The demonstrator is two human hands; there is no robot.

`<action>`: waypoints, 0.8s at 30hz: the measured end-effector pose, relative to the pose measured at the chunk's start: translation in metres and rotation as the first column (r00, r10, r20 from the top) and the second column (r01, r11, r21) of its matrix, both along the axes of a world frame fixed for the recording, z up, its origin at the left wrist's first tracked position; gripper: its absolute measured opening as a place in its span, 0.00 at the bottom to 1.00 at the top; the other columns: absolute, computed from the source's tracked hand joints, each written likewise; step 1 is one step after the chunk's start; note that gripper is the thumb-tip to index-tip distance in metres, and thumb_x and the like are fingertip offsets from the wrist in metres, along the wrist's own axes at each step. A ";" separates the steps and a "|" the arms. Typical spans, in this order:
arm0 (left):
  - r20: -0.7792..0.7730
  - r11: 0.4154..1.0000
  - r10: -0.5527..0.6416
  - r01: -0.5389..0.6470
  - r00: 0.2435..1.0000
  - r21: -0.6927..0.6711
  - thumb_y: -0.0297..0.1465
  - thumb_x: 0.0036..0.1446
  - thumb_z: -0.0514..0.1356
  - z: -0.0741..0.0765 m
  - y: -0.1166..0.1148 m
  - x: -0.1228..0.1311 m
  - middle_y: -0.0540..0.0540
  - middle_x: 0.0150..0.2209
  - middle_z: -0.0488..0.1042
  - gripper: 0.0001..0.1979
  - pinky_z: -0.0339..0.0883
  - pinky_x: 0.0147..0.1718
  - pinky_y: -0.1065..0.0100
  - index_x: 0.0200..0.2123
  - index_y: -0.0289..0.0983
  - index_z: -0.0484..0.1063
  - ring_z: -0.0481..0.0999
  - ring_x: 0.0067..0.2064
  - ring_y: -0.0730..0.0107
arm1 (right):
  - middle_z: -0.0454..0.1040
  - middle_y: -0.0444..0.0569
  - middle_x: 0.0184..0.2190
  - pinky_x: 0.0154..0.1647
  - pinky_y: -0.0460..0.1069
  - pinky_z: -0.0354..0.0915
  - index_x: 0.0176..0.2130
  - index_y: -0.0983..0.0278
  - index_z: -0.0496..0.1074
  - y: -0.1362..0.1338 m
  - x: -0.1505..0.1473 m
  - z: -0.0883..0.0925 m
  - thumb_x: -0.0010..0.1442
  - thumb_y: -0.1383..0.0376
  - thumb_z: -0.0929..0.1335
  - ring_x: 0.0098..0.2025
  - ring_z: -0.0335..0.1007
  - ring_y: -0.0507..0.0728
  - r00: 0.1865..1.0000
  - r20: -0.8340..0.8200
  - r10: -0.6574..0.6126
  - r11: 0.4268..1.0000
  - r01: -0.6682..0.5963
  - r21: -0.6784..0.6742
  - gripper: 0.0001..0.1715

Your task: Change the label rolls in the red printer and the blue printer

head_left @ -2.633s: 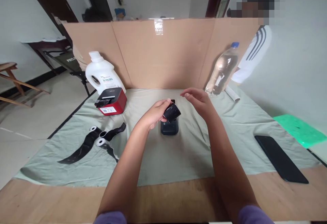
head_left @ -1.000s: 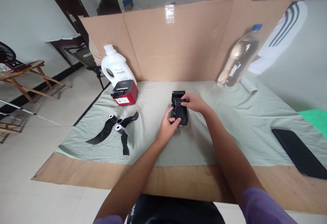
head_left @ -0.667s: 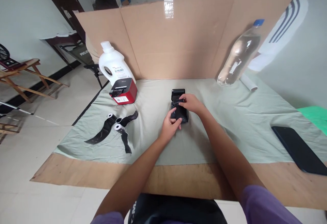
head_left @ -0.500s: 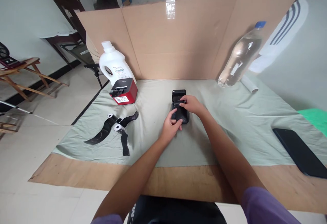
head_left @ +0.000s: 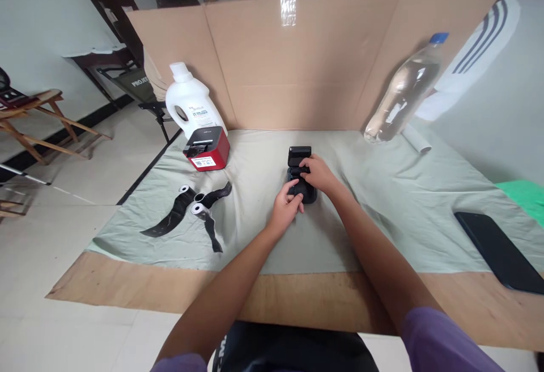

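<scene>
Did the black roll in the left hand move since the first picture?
Yes. The black roll came down from above into the small black printer on the cloth.

Open cloth lies between the black printer [head_left: 301,182] and the phone [head_left: 497,250]. Black ribbon rolls [head_left: 193,213] and red printer [head_left: 207,149] crowd the left; cardboard wall [head_left: 297,72] bars the rear.

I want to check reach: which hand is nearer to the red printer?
Left. The left hand lies right of the red printer, nearer the person; the right hand is farther right.
</scene>
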State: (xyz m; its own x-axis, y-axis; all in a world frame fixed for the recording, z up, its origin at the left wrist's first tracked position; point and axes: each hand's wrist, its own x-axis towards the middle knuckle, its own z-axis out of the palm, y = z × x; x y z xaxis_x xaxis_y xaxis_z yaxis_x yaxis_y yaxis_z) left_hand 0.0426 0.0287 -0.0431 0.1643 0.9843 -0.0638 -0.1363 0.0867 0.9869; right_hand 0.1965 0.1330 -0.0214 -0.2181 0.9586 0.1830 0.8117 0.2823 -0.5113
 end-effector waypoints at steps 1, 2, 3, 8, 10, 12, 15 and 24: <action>0.007 1.000 -0.012 0.012 1.000 -0.006 0.41 0.57 0.62 0.000 0.000 0.000 0.57 0.18 0.70 0.35 0.49 0.17 0.75 0.65 0.34 0.61 0.55 0.15 0.80 | 0.71 0.55 0.47 0.53 0.55 0.65 0.46 0.64 0.77 0.000 0.000 0.000 0.55 0.72 0.70 0.47 0.69 0.61 1.000 -0.017 -0.001 1.000 0.001 -0.002 0.17; 0.011 1.000 -0.024 0.024 1.000 -0.009 0.41 0.57 0.62 -0.001 0.000 0.000 0.57 0.18 0.70 0.34 0.48 0.17 0.75 0.64 0.34 0.62 0.54 0.15 0.80 | 0.71 0.54 0.46 0.52 0.54 0.66 0.45 0.64 0.77 0.001 0.001 -0.001 0.55 0.73 0.70 0.46 0.70 0.60 1.000 -0.030 0.000 1.000 0.000 0.000 0.17; 0.015 0.999 -0.033 0.033 0.999 -0.009 0.42 0.57 0.62 -0.001 0.000 0.001 0.57 0.18 0.70 0.34 0.47 0.17 0.75 0.64 0.35 0.63 0.54 0.15 0.81 | 0.71 0.54 0.46 0.52 0.53 0.66 0.44 0.63 0.77 0.001 0.001 -0.001 0.55 0.73 0.70 0.45 0.70 0.59 0.999 -0.036 0.003 1.000 -0.003 0.003 0.15; 0.031 0.999 -0.043 0.043 0.999 -0.013 0.41 0.57 0.62 -0.001 0.000 0.001 0.57 0.18 0.69 0.33 0.46 0.16 0.74 0.63 0.34 0.63 0.54 0.14 0.80 | 0.71 0.54 0.45 0.54 0.53 0.65 0.40 0.64 0.78 0.002 0.000 -0.002 0.57 0.72 0.69 0.45 0.70 0.58 0.999 -0.033 0.005 1.000 -0.006 -0.006 0.11; 0.032 0.999 -0.045 0.046 0.998 -0.013 0.41 0.58 0.61 0.000 0.000 0.001 0.57 0.18 0.69 0.33 0.46 0.16 0.74 0.63 0.33 0.63 0.54 0.14 0.80 | 0.71 0.53 0.45 0.54 0.52 0.65 0.41 0.63 0.78 0.001 -0.001 -0.001 0.57 0.73 0.69 0.45 0.70 0.58 0.999 -0.040 -0.005 1.000 0.005 -0.009 0.12; 0.029 0.999 -0.050 0.050 0.998 -0.004 0.40 0.58 0.61 0.000 0.000 0.001 0.57 0.18 0.69 0.32 0.47 0.16 0.74 0.63 0.33 0.63 0.55 0.14 0.80 | 0.71 0.52 0.44 0.53 0.52 0.65 0.42 0.63 0.78 0.000 -0.001 0.002 0.55 0.72 0.70 0.43 0.70 0.57 0.999 -0.051 -0.004 1.000 0.004 -0.001 0.13; 0.015 0.998 -0.054 0.054 0.998 0.012 0.39 0.59 0.60 0.000 -0.001 0.000 0.57 0.18 0.69 0.30 0.49 0.16 0.74 0.62 0.34 0.64 0.55 0.15 0.80 | 0.71 0.50 0.40 0.50 0.53 0.65 0.40 0.63 0.76 -0.001 0.000 0.007 0.54 0.67 0.72 0.40 0.68 0.57 0.995 -0.098 -0.017 0.999 0.020 0.027 0.11; 0.004 0.995 -0.093 0.092 0.996 0.049 0.38 0.58 0.59 -0.004 -0.001 0.000 0.56 0.18 0.69 0.16 0.51 0.17 0.73 0.47 0.35 0.71 0.58 0.14 0.79 | 0.68 0.44 0.35 0.37 0.51 0.62 0.43 0.60 0.63 0.005 0.004 0.005 0.57 0.57 0.68 0.29 0.61 0.53 0.875 -0.460 -0.152 0.987 0.160 -0.022 0.16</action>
